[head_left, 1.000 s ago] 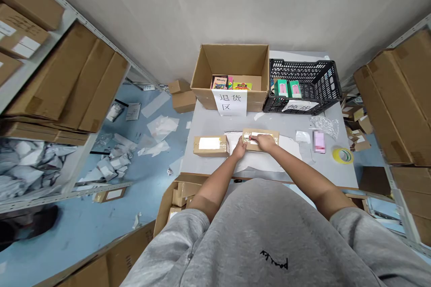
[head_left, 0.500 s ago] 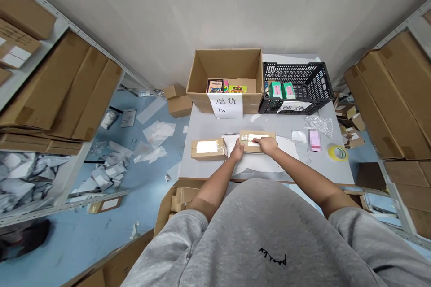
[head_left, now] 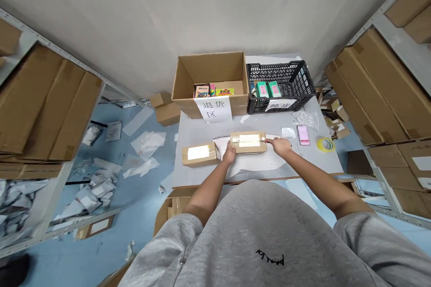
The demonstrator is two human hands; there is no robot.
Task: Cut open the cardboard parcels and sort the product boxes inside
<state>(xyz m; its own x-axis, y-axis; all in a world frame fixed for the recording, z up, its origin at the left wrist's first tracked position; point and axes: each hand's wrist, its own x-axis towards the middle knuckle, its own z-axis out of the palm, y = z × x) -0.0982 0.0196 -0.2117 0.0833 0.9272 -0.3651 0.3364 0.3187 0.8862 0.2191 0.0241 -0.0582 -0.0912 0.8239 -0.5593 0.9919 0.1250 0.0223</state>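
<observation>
A small taped cardboard box (head_left: 248,142) with a white label lies on white paper sheeting (head_left: 256,161) at the front of the table. My left hand (head_left: 229,153) grips its left end and holds it down. At the opposite end, my right hand (head_left: 281,146) is closed on what looks like a small red box cutter (head_left: 268,141), its tip at the end of the taped seam. A second labelled cardboard box (head_left: 200,153) rests to the left of my left hand, apart from it.
Behind stand an open carton (head_left: 208,74) holding colourful packs and a black crate (head_left: 279,85) with green boxes. Right of my hand lie a pink pack (head_left: 303,135), bubble wrap (head_left: 308,120) and a tape roll (head_left: 325,144). Shelves flank both sides.
My right hand has drawn the box cutter rightward along the seam, from the box's middle to its right end. My left hand keeps its grip. The view has shifted slightly right.
</observation>
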